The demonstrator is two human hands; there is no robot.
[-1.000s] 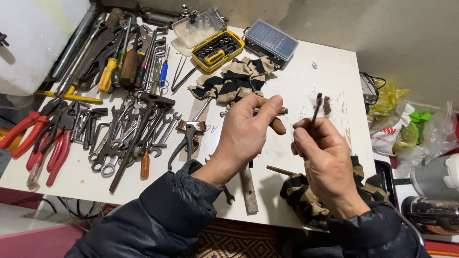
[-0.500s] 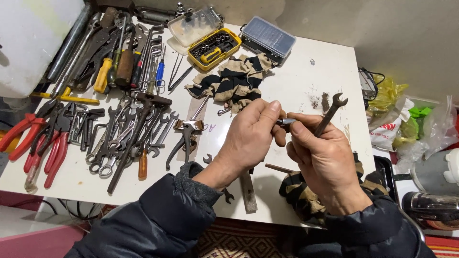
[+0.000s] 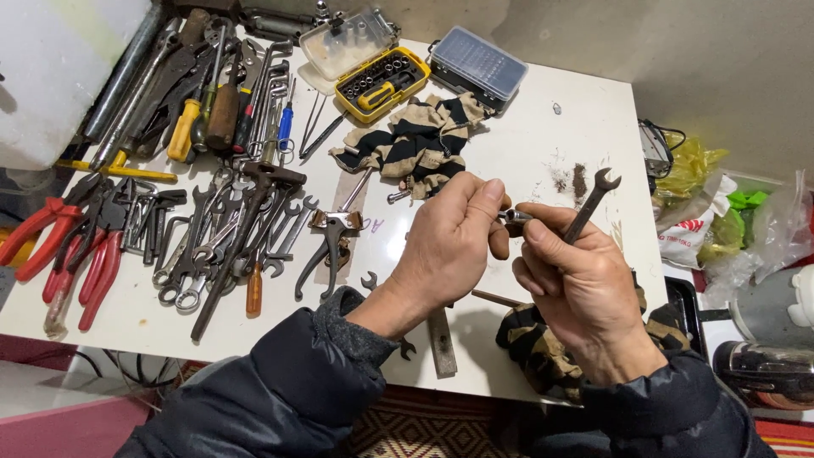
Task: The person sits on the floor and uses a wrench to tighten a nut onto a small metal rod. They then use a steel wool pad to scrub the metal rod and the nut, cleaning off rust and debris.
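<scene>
The right hand (image 3: 577, 284) is closed around the shaft of a small open-end wrench (image 3: 593, 201), whose jaw points up toward 1 o'clock above the fingers. The left hand (image 3: 454, 246) pinches a small metal piece (image 3: 513, 216) between thumb and fingertips, so its grip is closed on that piece, and the piece sits just between both hands, above the white table (image 3: 526, 127).

I judge the small piece could slip out, because only the fingertips hold it, and then it would fall among the many tools or off the table edge at 6 o'clock. The wrench is held low on its shaft, so it may also turn in the hand.

At 9 o'clock of the hands lies a heap of wrenches (image 3: 220, 246), and further the red pliers (image 3: 93, 254). At 12 o'clock lies a striped cloth (image 3: 424, 144), behind it a yellow bit case (image 3: 381, 82). A second striped cloth (image 3: 530, 348) lies under the right wrist, near the edge.
</scene>
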